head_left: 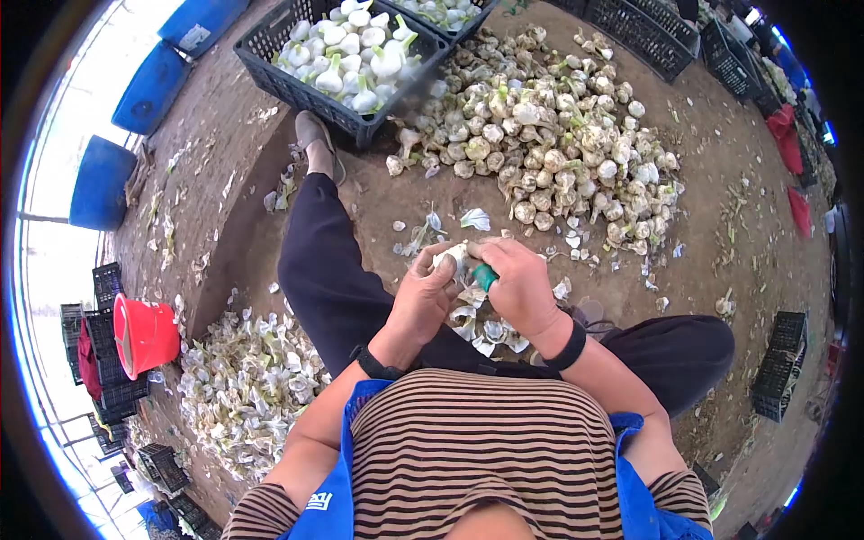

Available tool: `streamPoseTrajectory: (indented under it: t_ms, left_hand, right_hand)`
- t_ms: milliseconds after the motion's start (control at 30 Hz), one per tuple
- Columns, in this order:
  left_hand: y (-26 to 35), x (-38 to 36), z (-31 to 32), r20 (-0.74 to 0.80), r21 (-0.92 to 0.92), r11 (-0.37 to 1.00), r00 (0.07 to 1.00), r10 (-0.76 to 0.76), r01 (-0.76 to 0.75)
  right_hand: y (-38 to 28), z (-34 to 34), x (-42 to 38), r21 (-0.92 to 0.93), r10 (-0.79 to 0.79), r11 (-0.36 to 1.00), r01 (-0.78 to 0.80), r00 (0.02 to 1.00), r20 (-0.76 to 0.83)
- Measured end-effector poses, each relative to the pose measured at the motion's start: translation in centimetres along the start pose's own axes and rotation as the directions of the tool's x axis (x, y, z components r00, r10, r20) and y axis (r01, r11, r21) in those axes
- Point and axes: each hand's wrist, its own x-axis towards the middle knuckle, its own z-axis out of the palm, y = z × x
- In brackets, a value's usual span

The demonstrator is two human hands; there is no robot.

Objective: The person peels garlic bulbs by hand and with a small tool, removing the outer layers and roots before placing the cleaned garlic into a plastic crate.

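My left hand (423,297) holds a white garlic bulb (451,260) between thumb and fingers, just above my lap. My right hand (519,283) grips a small tool with a green handle (485,275), pressed against the bulb. Loose white peels (490,331) lie on the ground between my legs. A large heap of unpeeled garlic bulbs (549,153) covers the dirt floor ahead of my hands. A black plastic crate (297,76) at the upper left holds cleaned white bulbs (355,49).
A big mound of peels (247,382) lies at my left. A red bucket (144,335) and stacked black crates (112,387) stand further left, blue barrels (148,90) beyond. Empty black crates (643,31) line the far right; another crate (781,364) sits near my right knee.
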Motion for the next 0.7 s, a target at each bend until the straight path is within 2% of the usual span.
streamPoseTrajectory:
  t_ms: [233, 300, 400, 467, 500, 533, 567, 633, 667, 700]
  left_hand:
    - [-0.2, -0.1, -0.4, 0.013, 0.008, 1.0, 1.0, -0.025, 0.025]
    - [0.0, -0.2, -0.4, 0.025, 0.003, 0.999, 0.999, -0.047, 0.047]
    - [0.4, -0.6, 0.1, 0.086, -0.017, 0.999, 0.995, -0.042, 0.044]
    - [1.0, -0.6, 0.3, 0.262, -0.155, 0.983, 0.964, -0.051, 0.094]
    - [1.3, -0.7, 0.5, 0.261, -0.155, 0.984, 0.964, -0.049, 0.092]
    - [1.6, -0.8, 0.6, 0.264, -0.192, 0.975, 0.963, -0.059, 0.112]
    - [1.8, -0.9, 0.6, 0.267, -0.229, 0.964, 0.961, -0.069, 0.133]
    - [1.3, -0.4, -1.3, 0.256, -0.22, 0.966, 0.964, -0.079, 0.138]
    - [1.3, -0.1, -1.7, 0.251, -0.207, 0.967, 0.964, -0.093, 0.147]
    - [1.2, 0.0, -1.8, 0.25, -0.206, 0.967, 0.964, -0.093, 0.147]
  right_hand:
    - [-0.2, -0.3, 0.0, -0.049, -0.016, 0.999, 0.018, 1.0, 0.023]
    - [0.0, -0.6, 0.5, 0.01, 0.063, 0.998, -0.063, 0.998, -0.031]
    - [2.5, -0.3, 0.2, -0.043, 0.146, 0.988, -0.151, 0.985, -0.096]
    - [4.4, -0.9, -0.4, -0.1, 0.198, 0.973, -0.207, 0.976, -0.095]
    - [5.5, -1.2, -0.8, -0.315, 0.355, 0.894, -0.318, 0.933, 0.066]
    - [6.1, -1.4, -1.0, -0.53, 0.523, 0.766, -0.364, 0.832, 0.185]
    - [6.0, -1.7, -1.1, -0.529, 0.522, 0.767, -0.362, 0.832, 0.188]
    - [5.3, -2.4, -1.3, -0.558, 0.581, 0.76, -0.333, 0.732, 0.355]
    - [4.9, -2.4, -1.3, -0.557, 0.58, 0.761, -0.332, 0.733, 0.355]
    - [4.3, -2.1, -1.2, -0.334, 0.361, 0.899, -0.282, 0.91, 0.203]
